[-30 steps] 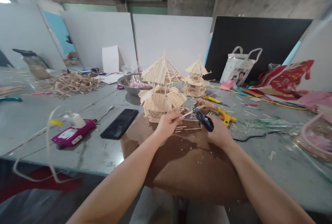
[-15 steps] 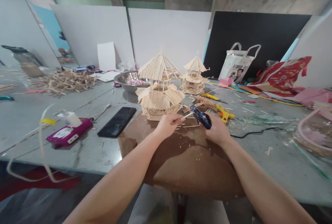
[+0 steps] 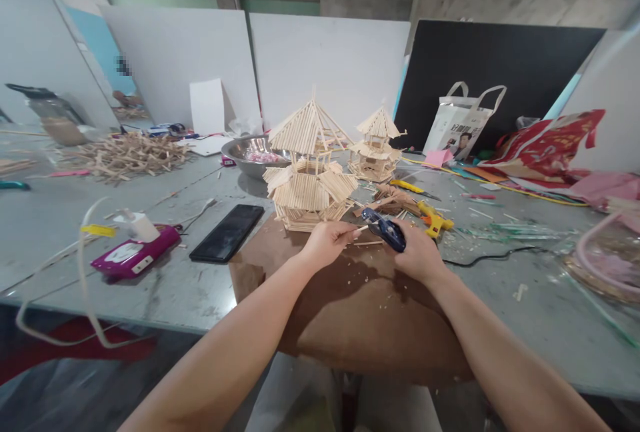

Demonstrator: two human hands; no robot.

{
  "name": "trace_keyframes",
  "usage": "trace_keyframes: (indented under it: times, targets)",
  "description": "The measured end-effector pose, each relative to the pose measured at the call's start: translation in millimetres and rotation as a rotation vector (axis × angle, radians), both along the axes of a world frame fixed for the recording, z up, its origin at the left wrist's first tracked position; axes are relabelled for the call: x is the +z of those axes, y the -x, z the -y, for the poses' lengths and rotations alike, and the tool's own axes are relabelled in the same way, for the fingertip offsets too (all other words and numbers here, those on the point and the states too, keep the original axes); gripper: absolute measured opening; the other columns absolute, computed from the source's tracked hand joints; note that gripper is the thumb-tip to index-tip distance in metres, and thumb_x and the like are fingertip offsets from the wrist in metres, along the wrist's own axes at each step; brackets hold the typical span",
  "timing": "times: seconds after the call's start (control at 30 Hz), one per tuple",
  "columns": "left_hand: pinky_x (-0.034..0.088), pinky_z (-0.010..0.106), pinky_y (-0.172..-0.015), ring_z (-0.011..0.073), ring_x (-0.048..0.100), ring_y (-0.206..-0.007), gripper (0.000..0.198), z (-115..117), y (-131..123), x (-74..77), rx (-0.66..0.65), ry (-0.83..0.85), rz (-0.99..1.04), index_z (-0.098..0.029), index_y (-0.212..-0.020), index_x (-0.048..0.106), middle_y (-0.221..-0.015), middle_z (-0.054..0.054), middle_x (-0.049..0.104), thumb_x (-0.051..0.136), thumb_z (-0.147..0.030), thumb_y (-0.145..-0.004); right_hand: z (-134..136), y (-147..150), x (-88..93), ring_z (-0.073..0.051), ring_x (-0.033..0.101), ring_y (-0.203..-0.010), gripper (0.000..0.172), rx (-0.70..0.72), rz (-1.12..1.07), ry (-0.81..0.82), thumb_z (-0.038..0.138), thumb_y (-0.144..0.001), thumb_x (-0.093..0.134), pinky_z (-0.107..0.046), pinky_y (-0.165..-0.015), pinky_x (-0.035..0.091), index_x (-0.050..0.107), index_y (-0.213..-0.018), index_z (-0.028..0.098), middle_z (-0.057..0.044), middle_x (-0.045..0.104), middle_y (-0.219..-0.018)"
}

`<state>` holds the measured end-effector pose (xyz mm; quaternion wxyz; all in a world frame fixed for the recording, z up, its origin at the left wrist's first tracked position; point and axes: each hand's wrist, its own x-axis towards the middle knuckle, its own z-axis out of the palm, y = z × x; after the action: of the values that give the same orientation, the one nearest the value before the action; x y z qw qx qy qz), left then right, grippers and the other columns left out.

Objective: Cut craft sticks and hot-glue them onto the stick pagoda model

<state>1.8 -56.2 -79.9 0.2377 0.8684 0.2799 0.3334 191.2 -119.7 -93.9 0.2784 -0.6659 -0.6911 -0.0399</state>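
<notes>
My left hand (image 3: 327, 244) is closed in a pinch on a thin wooden stick (image 3: 361, 229). My right hand (image 3: 419, 252) is wrapped round a pair of dark blue cutting pliers (image 3: 389, 229), whose head meets the stick's right end. Whether the jaws are closed on the wood is too small to tell. Just beyond my left hand stands a pavilion model (image 3: 311, 182) built of wooden sticks, with part of its upper roof still bare framing. A brown board (image 3: 370, 325) lies beneath both hands, with small wood scraps on it.
Behind is a smaller pavilion model (image 3: 376, 145) beside a metal bowl (image 3: 250, 155). A yellow glue gun (image 3: 434, 219) and a yellow utility knife (image 3: 407, 186) lie right. A phone (image 3: 227, 233), a purple power strip (image 3: 137, 252) and a heap of sticks (image 3: 133, 155) are left.
The pliers' head has shifted slightly left along the stick towards my left hand, and less of the stick shows between them. The view has moved a little.
</notes>
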Motion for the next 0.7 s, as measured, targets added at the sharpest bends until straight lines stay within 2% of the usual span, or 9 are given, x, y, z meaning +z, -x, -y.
trace_keyframes:
  times: [0.47,0.7]
  targets:
    - [0.033,0.019,-0.052,0.0086,0.044,-0.054,0.036,-0.3,-0.9,-2.1,0.004,0.012,-0.01,-0.012,-0.068,0.061,-0.056,0.001,0.054,0.039,-0.039,-0.076,2.1,1.3,1.9,-0.023,0.054,-0.084,0.043,-0.036,0.031,0.068,0.025,-0.06,0.051,-0.03,-0.065,0.037,0.046,-0.102,0.021,-0.005,0.059,-0.094]
    - [0.031,0.018,-0.051,0.0077,0.043,-0.053,0.036,-0.1,-0.6,-0.3,0.009,-0.015,-0.047,-0.012,-0.068,0.06,-0.057,0.001,0.053,0.038,-0.039,-0.076,4.1,4.0,5.9,-0.022,0.055,-0.078,0.033,-0.063,0.039,0.081,0.027,-0.061,0.05,-0.027,-0.058,0.035,0.049,-0.094,0.023,-0.002,0.061,-0.086]
